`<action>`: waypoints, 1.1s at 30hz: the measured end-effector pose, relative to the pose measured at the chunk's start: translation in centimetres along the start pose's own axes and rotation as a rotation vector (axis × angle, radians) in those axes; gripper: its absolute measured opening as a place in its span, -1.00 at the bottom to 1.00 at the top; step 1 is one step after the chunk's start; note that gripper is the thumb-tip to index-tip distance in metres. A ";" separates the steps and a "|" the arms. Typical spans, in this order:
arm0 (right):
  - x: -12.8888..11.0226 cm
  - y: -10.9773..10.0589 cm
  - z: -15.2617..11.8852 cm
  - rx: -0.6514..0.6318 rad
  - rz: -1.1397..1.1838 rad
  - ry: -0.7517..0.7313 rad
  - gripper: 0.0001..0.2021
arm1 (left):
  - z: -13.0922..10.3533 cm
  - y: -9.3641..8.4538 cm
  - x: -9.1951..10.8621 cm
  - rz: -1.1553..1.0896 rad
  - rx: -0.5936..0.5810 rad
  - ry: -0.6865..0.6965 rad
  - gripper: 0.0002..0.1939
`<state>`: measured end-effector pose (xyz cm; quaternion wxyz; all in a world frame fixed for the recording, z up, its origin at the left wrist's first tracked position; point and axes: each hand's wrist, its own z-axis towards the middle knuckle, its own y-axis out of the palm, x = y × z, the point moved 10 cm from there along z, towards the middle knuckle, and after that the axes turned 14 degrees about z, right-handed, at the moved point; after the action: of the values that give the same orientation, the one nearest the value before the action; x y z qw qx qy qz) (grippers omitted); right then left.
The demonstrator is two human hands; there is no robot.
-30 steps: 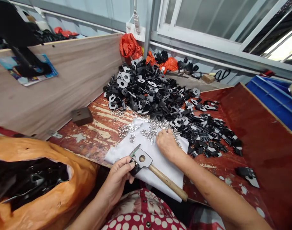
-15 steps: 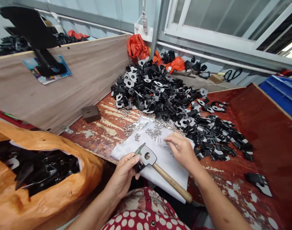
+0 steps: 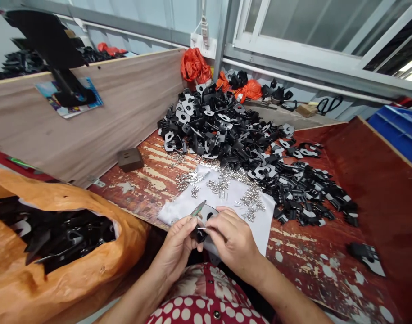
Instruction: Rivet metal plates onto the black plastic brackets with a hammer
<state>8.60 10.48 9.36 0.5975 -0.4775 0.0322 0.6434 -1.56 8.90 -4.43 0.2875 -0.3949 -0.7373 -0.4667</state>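
Note:
My left hand [image 3: 178, 238] grips a black plastic part [image 3: 201, 236] with a flat grey face and a round hole. A pointed, green-tinted blade-like piece [image 3: 199, 208] sticks up by the left thumb; whether it belongs to the part I cannot tell. My right hand [image 3: 234, 236] pinches a thin metal pin [image 3: 201, 228] level against the part's black end. Its fingers cover part of the grey face. Under both hands lies a white cloth [image 3: 264, 220] with small silvery pins and fittings [image 3: 253, 198] scattered over its far side.
Beyond the cloth rises a big heap of black and grey plastic parts [image 3: 233, 139]. An orange sack [image 3: 124, 261] of black parts stands at left. A brown block [image 3: 130, 159] sits near the wooden partition [image 3: 131, 108]. One loose part [image 3: 366, 257] lies at right.
My right hand has moved left and down from the cloth to the plastic part, bringing the metal pin. The wooden handle seen below the part before is now hidden.

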 end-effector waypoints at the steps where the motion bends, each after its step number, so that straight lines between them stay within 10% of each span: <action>1: -0.9 0.5 -0.1 -0.023 -0.071 -0.054 -0.82 | 0.0 0.0 0.0 -0.005 0.008 0.002 -0.69; 6: -4.9 3.6 -1.0 -0.112 -0.435 -0.349 -0.77 | -0.4 0.5 0.0 -0.030 0.031 0.002 -0.68; 12: -3.4 3.5 -1.2 -0.086 -0.289 -0.197 -0.74 | -2.2 -0.2 -0.3 0.071 -0.024 0.033 -0.68; 18: -0.2 3.9 -2.5 -0.185 -0.026 0.042 -0.82 | -6.6 -7.5 2.8 0.694 0.254 0.262 -0.61; 22: 6.4 1.9 -5.1 -0.319 -0.457 0.384 -0.84 | -7.3 -10.4 2.8 0.808 0.263 0.121 -0.61; 28: 11.2 0.6 -9.1 -0.472 -0.529 0.652 -0.92 | -3.6 -8.3 1.2 0.792 0.205 0.109 -0.55; 33: 8.1 -1.3 -9.1 -0.283 -0.315 0.506 -0.62 | -0.8 -7.0 0.0 0.879 0.197 0.185 -0.62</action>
<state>16.26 11.26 -0.11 0.5904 -0.6997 0.0157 0.4020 -7.49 6.38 -7.40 0.5591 -0.5977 -0.5117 -0.2615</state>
